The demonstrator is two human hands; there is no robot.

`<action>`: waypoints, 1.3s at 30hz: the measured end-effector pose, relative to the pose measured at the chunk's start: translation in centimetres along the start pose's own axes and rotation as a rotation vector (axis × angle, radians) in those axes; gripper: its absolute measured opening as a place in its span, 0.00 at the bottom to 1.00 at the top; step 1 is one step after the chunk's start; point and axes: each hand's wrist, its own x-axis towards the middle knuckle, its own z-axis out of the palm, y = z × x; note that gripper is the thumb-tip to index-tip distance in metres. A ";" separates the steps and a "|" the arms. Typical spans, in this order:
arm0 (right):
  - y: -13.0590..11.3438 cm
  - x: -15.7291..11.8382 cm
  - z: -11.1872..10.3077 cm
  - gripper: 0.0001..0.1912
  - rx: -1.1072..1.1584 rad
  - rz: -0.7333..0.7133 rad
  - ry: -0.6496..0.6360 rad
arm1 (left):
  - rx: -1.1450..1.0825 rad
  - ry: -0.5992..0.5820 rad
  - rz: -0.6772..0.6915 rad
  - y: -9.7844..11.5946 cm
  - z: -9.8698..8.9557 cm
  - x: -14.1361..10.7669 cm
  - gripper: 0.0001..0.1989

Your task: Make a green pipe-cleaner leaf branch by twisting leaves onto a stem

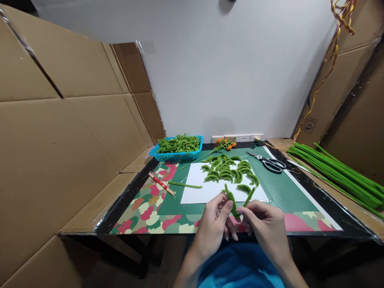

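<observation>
Green fuzzy stems (pixel 232 203) stand up between my two hands over the front edge of the table. My left hand (pixel 216 218) pinches them between thumb and fingers. Close beside it, my right hand (pixel 264 224) is closed on the lower part of a stem that slants up to the right (pixel 249 197). The fingertips of both hands nearly meet at the bottom of the stems. Just beyond them, several curled green pieces (pixel 225 173) lie in small groups on a white sheet (pixel 192 195).
A blue basket (pixel 177 156) heaped with green pieces stands at the back left. Wrapped chopsticks (pixel 161 184) and a straight green stem (pixel 184 185) lie left. Scissors (pixel 270 163) rest right of the sheet, and long green stems (pixel 336 172) lie farther right. Orange pieces (pixel 226 144) sit behind.
</observation>
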 end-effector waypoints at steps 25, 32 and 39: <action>0.6 0.1 0.1 0.15 0.018 -0.069 0.052 | 0.168 -0.046 0.073 0.9 0.2 -0.6 0.22; 0.3 0.1 0.4 0.20 0.104 -0.024 0.078 | 0.140 -0.095 0.007 0.0 -0.1 -0.7 0.18; 0.5 0.2 0.3 0.24 0.163 0.029 0.055 | 0.146 -0.043 -0.010 -0.4 0.0 -0.7 0.17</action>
